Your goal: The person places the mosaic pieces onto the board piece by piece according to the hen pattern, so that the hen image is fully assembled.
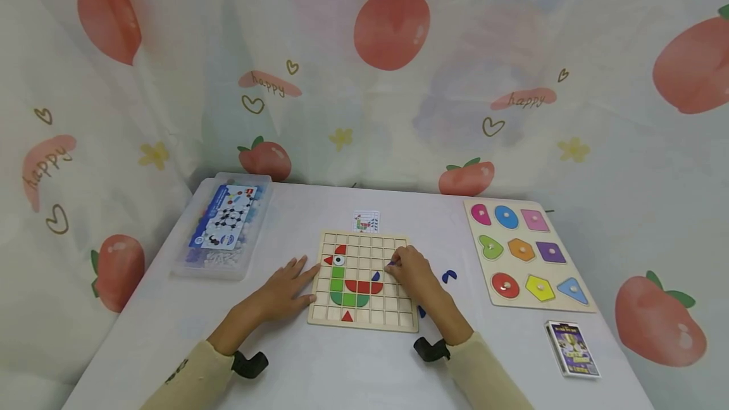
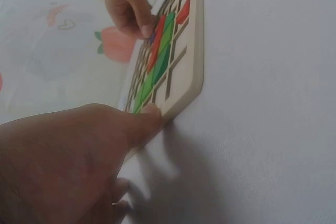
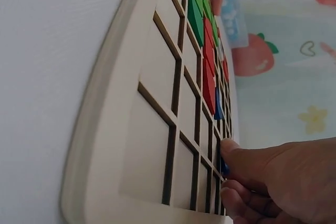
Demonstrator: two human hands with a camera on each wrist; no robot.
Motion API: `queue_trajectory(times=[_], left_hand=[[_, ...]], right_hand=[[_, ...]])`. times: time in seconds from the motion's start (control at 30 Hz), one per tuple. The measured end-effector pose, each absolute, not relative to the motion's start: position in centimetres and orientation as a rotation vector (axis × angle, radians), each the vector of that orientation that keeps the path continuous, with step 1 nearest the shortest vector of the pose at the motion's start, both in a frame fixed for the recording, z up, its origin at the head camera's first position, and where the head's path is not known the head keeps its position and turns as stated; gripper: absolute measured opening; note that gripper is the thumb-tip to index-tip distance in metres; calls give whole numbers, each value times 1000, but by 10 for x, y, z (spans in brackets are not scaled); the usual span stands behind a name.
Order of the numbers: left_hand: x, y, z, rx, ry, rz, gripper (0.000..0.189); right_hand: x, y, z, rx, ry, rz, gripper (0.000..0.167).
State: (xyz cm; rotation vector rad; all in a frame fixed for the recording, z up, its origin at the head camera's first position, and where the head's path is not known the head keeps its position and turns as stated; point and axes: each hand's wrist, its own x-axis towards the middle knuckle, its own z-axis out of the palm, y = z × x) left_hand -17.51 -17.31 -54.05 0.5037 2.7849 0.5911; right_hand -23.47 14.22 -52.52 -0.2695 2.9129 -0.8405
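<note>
A wooden grid board (image 1: 407, 319) lies in front of me, with coloured tiles forming a bird shape. My left hand (image 1: 280, 293) lies at its left edge, fingers spread, and the thumb (image 2: 149, 116) touches the rim in the left wrist view. Over the board's right part, my right hand (image 1: 414, 273) pinches a small blue tile (image 3: 225, 167), mostly covered by the fingers. Left of those fingers, another blue tile (image 1: 376, 276) sits above the red tiles (image 1: 364, 286). Green tiles (image 1: 337, 285) make up the neck and lower body, and a red triangle (image 1: 347, 317) lies near the bottom.
A pattern card (image 1: 366, 221) lies behind the board. Loose blue tiles (image 1: 449, 276) are to its right, one beside my right wrist. A clear plastic box (image 1: 250, 258) stands at left. A shape puzzle (image 1: 532, 257) and a card pack (image 1: 574, 350) are at right.
</note>
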Motion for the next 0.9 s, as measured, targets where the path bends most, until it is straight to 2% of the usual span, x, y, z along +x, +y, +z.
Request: queue_trajectory(times=[0.4,0.63,0.9], left_hand=[[-174,-174,-540,498,2793,571,70],[-175,-175,-540,507,2792,584,70],[-175,-174,-542,503,2786,572,70]], right_hand=[[-234,140,-522,-316,2965,-786,6],[-235,150,-518,-238,2972,-781,21],[-236,209,-511,-112,2959,-669,30]])
